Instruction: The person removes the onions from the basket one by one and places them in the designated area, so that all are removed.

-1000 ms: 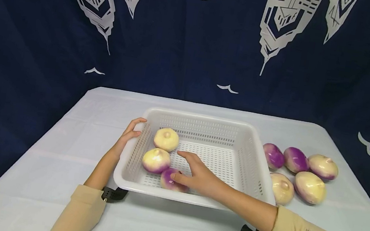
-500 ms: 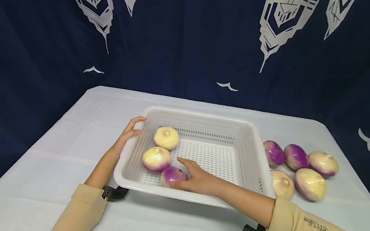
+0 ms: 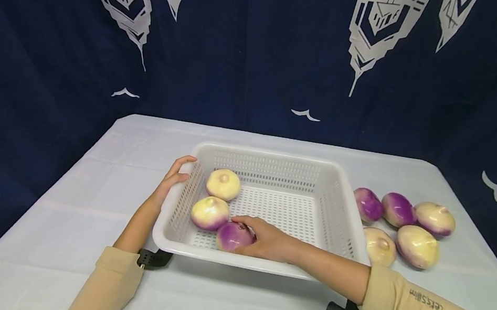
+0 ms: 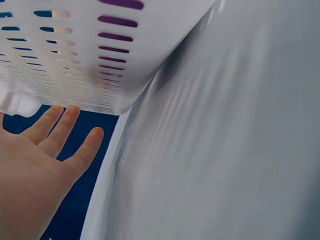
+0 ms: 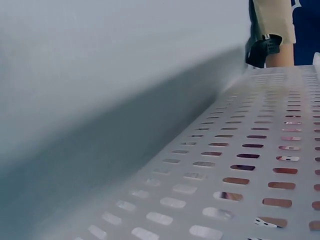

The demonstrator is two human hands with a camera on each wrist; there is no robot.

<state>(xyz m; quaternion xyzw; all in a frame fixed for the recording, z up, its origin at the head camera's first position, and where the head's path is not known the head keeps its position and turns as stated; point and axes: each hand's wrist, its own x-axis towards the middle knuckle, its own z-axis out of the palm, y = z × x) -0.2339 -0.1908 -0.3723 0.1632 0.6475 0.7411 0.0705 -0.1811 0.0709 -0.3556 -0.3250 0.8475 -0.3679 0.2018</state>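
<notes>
A white slotted plastic basket (image 3: 262,264) stands on the table with 3 turnips inside at its left end. My left hand (image 3: 168,183) touches the basket's left rim; in the left wrist view its fingers are fairly straight beside the slotted wall. My right hand (image 3: 267,240) reaches over the near rim and grips a purple turnip (image 3: 233,236), fingers over its far side and thumb at its near right. A cream-and-purple turnip (image 3: 210,213) lies just behind it, and a paler turnip (image 3: 223,184) farther back. The basket wall hides the right hand's fingers in the right wrist view.
Several turnips lie on the table right of the basket, among them a purple turnip (image 3: 398,211) and a pale turnip (image 3: 417,247). White cloth covers the table (image 3: 61,234). A dark blue patterned curtain (image 3: 252,60) hangs behind.
My right thumb has slid from the top of the purple turnip to its near side, and the fingers have come down onto it. The turnip has shifted slightly. My left hand stays on the rim.
</notes>
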